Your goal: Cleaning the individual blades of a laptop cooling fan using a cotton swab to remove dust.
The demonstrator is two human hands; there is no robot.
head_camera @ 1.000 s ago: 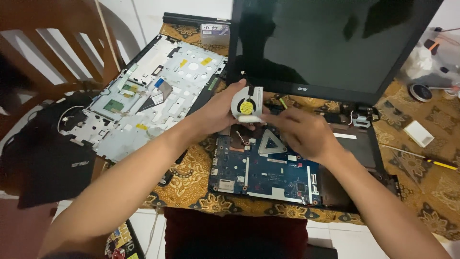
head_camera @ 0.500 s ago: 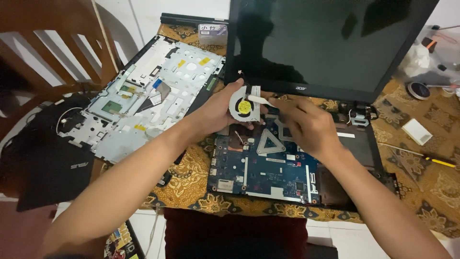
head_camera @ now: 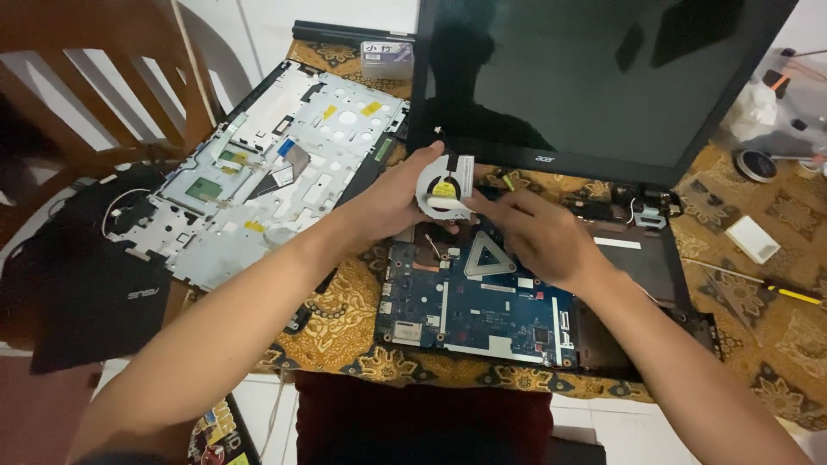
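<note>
The left hand (head_camera: pixel 392 202) holds a small round cooling fan (head_camera: pixel 442 185) in the air, fingers wrapped around its left edge, just above the far end of the blue circuit board (head_camera: pixel 478 301). The right hand (head_camera: pixel 538 237) meets the fan from the right, fingers pinched narrow at its lower edge; what they grip is hidden. If either grip loosens, the fan could drop onto the bare board and knock its small parts. A tug could also strain any thin wire, though none shows clearly. The open laptop base (head_camera: pixel 642 263) under the board acts as a shallow tray, holding the board at its left. A small white box (head_camera: pixel 751 238) lies at right on the bench (head_camera: pixel 775 344), contents unseen.
</note>
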